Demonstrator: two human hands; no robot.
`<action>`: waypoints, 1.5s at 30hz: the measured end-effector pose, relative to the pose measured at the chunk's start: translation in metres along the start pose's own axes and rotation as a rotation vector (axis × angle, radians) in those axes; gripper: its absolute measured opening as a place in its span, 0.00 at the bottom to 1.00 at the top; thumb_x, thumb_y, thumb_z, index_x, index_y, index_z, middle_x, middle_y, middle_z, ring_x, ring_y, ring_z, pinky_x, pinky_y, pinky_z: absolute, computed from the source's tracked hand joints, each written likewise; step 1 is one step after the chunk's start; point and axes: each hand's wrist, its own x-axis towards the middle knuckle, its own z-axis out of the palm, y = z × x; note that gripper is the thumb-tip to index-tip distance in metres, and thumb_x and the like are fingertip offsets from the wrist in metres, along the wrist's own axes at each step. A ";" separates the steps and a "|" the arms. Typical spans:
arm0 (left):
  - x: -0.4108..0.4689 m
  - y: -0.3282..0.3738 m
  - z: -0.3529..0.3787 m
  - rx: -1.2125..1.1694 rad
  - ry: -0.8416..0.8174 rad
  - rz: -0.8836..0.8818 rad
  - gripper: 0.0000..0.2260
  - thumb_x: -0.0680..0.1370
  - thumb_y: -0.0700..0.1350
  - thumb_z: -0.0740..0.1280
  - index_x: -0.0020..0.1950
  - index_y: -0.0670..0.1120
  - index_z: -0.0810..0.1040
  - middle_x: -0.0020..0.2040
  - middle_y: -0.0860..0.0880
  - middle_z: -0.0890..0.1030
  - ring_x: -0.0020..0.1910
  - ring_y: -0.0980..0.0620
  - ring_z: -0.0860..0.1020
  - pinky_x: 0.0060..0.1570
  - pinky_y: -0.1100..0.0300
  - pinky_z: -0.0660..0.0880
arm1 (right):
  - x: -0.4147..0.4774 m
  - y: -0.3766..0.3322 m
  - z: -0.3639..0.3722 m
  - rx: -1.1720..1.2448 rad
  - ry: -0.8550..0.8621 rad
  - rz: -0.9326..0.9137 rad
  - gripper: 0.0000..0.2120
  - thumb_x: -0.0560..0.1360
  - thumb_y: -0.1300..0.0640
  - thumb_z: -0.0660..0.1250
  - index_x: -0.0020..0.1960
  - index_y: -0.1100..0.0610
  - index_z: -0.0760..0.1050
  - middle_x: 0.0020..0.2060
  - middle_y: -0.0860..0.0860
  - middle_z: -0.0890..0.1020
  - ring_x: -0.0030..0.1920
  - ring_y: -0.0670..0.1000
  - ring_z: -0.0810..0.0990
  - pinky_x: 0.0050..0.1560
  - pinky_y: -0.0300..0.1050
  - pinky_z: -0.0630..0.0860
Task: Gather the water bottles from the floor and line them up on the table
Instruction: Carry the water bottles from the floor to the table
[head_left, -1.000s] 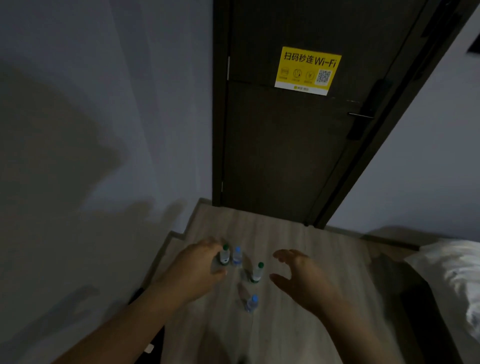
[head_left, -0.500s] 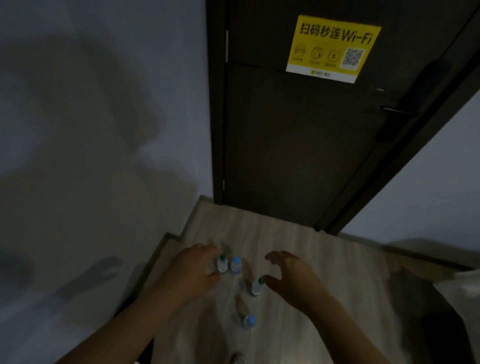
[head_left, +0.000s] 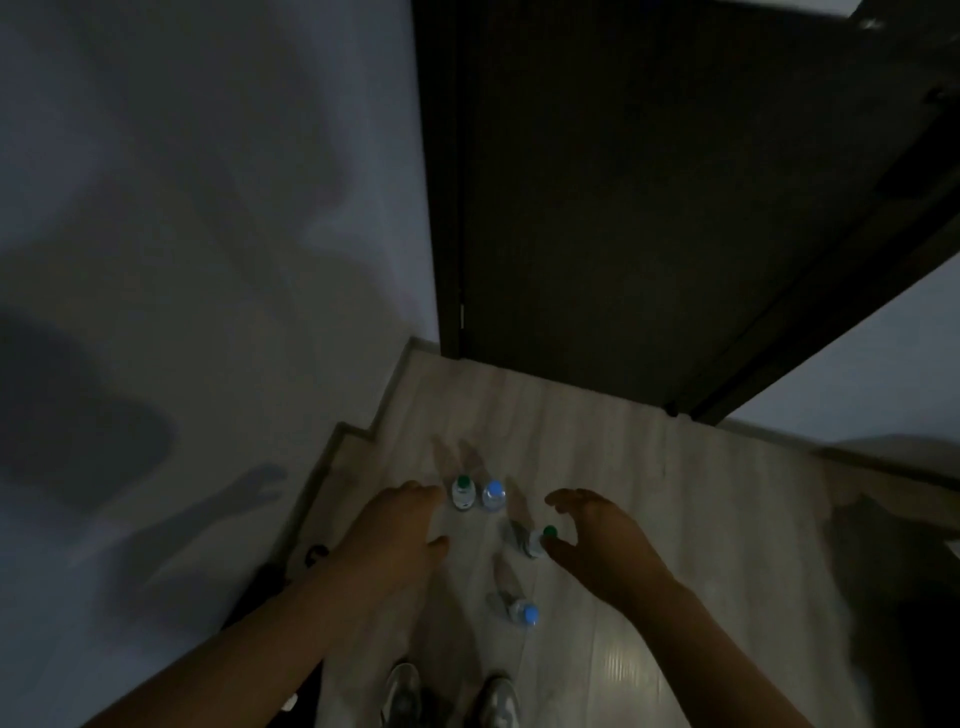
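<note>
Several small clear water bottles stand on the pale wood floor. A green-capped bottle and a blue-capped bottle stand side by side. Another green-capped bottle stands to their right, and a blue-capped bottle stands nearest my feet. My left hand hovers just left of the first pair, fingers relaxed, holding nothing. My right hand is spread in a loose claw, thumb beside the right green-capped bottle, not closed round it. No table is in view.
A dark door closes the far end of the floor. A grey wall runs along the left with a stepped skirting corner. My two shoes show at the bottom. Something dark lies on the floor by the left wall.
The camera has tilted down and the yellow door sticker has left the view. Both hands dropped lower toward the bottles. The left hand has drawn slightly back from the green-capped bottle.
</note>
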 end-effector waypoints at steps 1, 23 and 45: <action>0.011 -0.006 0.009 0.005 -0.010 -0.004 0.21 0.79 0.53 0.62 0.68 0.44 0.68 0.64 0.47 0.72 0.63 0.50 0.71 0.63 0.59 0.67 | 0.010 0.005 0.010 0.005 -0.001 0.009 0.20 0.75 0.47 0.66 0.66 0.49 0.70 0.58 0.48 0.77 0.56 0.47 0.76 0.54 0.37 0.71; 0.272 -0.208 0.314 0.019 -0.026 -0.076 0.26 0.78 0.54 0.63 0.73 0.43 0.64 0.68 0.44 0.71 0.66 0.48 0.70 0.64 0.61 0.65 | 0.251 0.183 0.336 0.009 0.018 0.164 0.25 0.75 0.48 0.67 0.69 0.56 0.67 0.60 0.53 0.77 0.56 0.52 0.78 0.55 0.43 0.75; 0.410 -0.274 0.427 -0.205 0.367 0.183 0.26 0.68 0.54 0.74 0.62 0.49 0.71 0.58 0.49 0.76 0.56 0.52 0.75 0.54 0.54 0.75 | 0.342 0.268 0.476 0.174 0.364 0.034 0.38 0.72 0.48 0.71 0.75 0.56 0.57 0.69 0.54 0.70 0.66 0.51 0.72 0.64 0.47 0.72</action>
